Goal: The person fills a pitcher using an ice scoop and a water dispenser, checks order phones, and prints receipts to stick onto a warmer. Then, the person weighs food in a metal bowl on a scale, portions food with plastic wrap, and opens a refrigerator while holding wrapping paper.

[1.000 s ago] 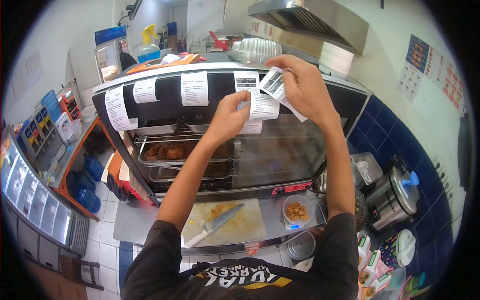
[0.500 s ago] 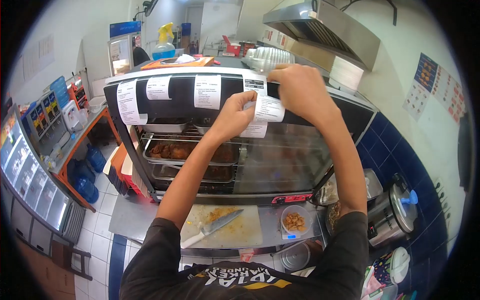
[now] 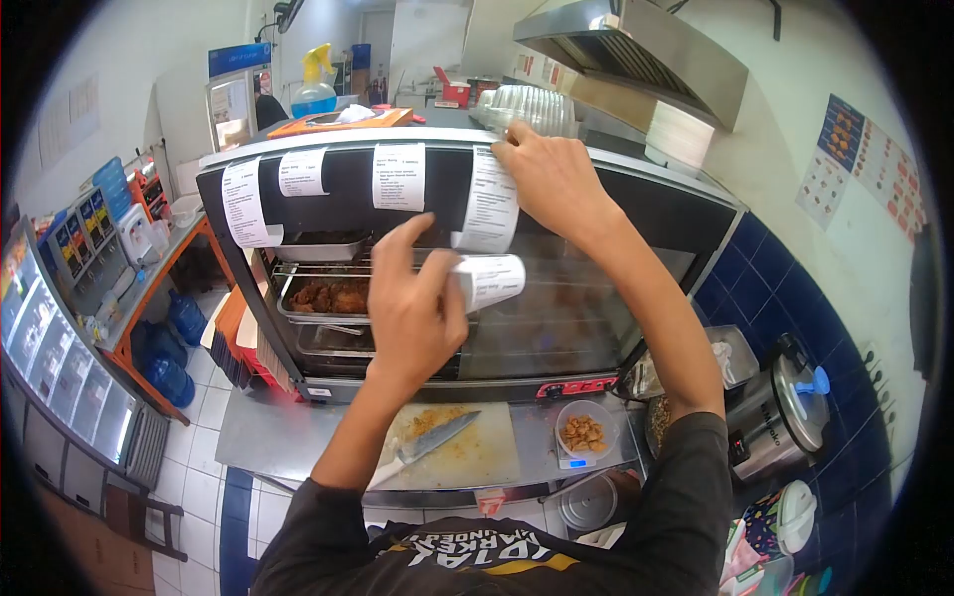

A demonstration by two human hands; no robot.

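The right hand (image 3: 555,181) pinches a long white paper slip (image 3: 490,204) at the black glass-front food case's (image 3: 343,214) top edge, while the half-open left hand (image 3: 412,303) is by a curled white paper (image 3: 496,281), hold unclear.

Down at six o'clock, a knife (image 3: 444,434) lies across a stained cutting board (image 3: 494,465)! Round at five, a clear bowl (image 3: 612,433) of browned pieces sits on a scale (image 3: 576,464). Four o'clock, a steel cooker (image 3: 773,419); two, wall posters (image 3: 827,154); one, the range hood (image 3: 571,38). Near twelve, clear stacked plastic (image 3: 527,106), lids perhaps. Eleven, a spray bottle (image 3: 315,97); eight, blue water jugs (image 3: 169,379) on the floor!
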